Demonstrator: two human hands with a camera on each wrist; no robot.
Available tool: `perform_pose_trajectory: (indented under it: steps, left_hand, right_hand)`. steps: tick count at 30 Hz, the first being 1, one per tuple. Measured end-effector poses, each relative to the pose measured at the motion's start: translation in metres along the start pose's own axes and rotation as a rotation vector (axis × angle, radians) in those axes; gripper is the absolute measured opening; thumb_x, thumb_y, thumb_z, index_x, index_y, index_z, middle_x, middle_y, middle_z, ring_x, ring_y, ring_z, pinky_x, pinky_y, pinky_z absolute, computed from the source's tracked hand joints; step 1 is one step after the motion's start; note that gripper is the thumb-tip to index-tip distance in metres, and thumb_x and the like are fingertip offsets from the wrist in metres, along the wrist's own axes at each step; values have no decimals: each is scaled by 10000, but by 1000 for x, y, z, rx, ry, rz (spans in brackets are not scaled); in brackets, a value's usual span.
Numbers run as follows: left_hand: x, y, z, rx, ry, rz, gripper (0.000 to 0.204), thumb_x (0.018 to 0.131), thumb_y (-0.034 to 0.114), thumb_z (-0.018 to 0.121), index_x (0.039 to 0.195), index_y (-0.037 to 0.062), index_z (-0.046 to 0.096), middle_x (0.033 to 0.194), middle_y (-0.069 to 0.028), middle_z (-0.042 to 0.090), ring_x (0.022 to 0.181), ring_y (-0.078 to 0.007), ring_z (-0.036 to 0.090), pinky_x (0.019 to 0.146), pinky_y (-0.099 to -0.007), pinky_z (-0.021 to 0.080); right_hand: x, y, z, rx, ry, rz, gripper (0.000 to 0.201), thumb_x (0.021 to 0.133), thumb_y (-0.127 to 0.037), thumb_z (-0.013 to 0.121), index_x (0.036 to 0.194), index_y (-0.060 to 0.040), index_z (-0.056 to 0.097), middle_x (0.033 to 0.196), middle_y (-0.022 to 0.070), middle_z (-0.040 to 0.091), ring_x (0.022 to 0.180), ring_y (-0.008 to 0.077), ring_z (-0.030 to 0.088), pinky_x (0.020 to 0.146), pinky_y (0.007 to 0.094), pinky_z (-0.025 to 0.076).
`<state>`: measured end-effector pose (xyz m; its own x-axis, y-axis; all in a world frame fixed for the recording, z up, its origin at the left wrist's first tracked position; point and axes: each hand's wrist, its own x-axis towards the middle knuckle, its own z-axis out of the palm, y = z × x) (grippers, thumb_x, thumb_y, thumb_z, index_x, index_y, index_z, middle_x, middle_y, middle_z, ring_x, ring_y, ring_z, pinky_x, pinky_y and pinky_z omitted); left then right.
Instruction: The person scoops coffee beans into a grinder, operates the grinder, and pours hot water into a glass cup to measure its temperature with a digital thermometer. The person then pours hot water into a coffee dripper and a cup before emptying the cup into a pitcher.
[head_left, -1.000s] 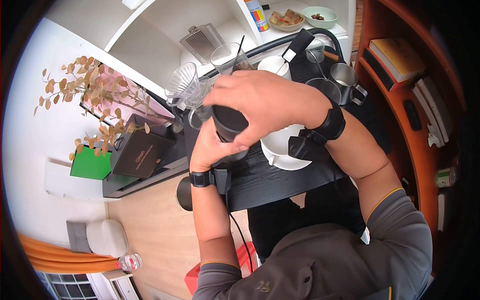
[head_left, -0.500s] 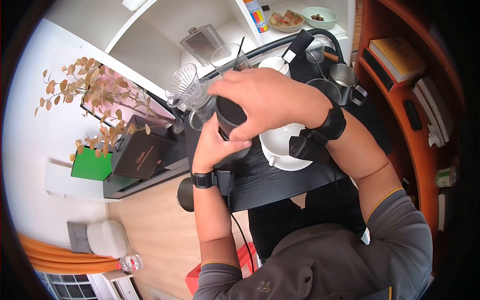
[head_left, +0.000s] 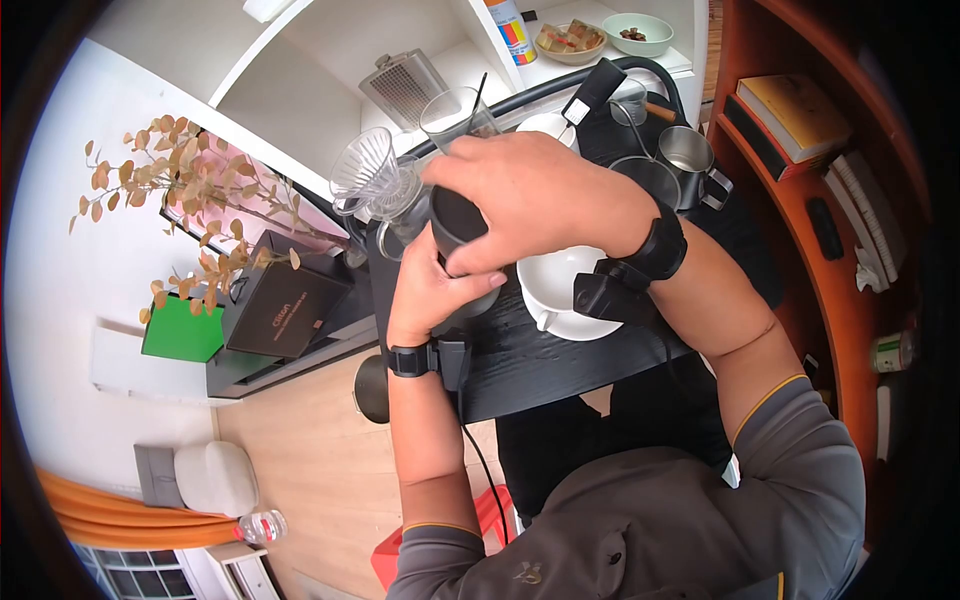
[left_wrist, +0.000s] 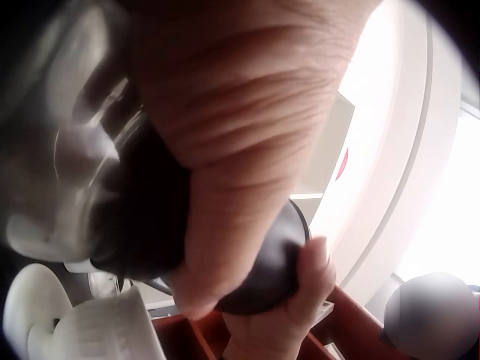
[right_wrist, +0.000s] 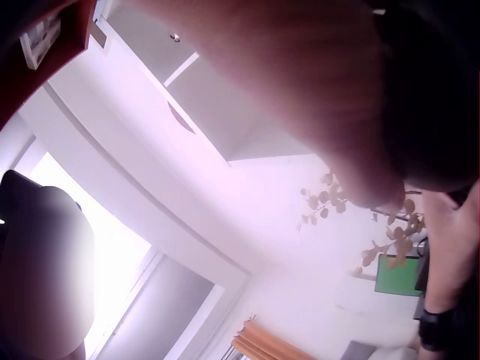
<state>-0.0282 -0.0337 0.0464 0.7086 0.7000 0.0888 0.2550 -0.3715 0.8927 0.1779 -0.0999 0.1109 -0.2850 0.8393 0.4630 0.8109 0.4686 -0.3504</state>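
Note:
Both hands are on a black-topped container with a clear lower part; its exact kind does not show. My right hand (head_left: 550, 195) grips the black top (head_left: 456, 222) from above, fingers on the far side and thumb on the near side. Below it, my left hand (head_left: 425, 290) holds the body, its thumb pointing right under the right thumb. In the left wrist view, the clear part (left_wrist: 79, 157) is at left and the rounded black top (left_wrist: 274, 266) lies between the two hands. A white cup (head_left: 555, 280) on a saucer (head_left: 580, 326) stands just right of the container.
Behind the hands stand a ribbed glass dripper (head_left: 365, 165), a glass (head_left: 455, 115) with a dark stick, another white cup (head_left: 550, 127), and a steel pitcher (head_left: 687, 152). These are on the black table (head_left: 530, 370). A dark box (head_left: 290, 305) sits at left.
My right hand has turned slightly on the black top, its thumb sliding up and left. My left hand has shifted a little to the right, still holding the body.

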Motion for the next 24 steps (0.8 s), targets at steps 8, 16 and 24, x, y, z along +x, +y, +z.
perform_pose_trajectory:
  steps: [8,16,24]
  left_hand:
    - [-9,-5,-10,-165,-72,134,654,636,141,885,1217,19,612,1129,-49,683,1033,-155,637,940,-319,495]
    - [2,-7,4,106,82,61,621,635,189,899,1167,17,628,1051,-59,718,987,-161,667,902,-325,516]
    - [-5,-1,-3,-118,60,268,673,613,228,931,1177,17,631,1104,-62,695,1010,-157,647,911,-332,516]
  right_hand:
    - [1,-2,8,72,89,-341,644,643,-394,807,1179,-77,640,1046,94,633,910,316,630,788,396,527]
    - [-2,-2,-3,-19,-28,0,633,629,-373,801,1171,-79,653,1076,96,638,924,321,627,793,397,526]
    - [0,-4,6,46,50,-365,623,626,-351,804,1172,-86,660,1095,82,635,945,303,609,792,402,529]
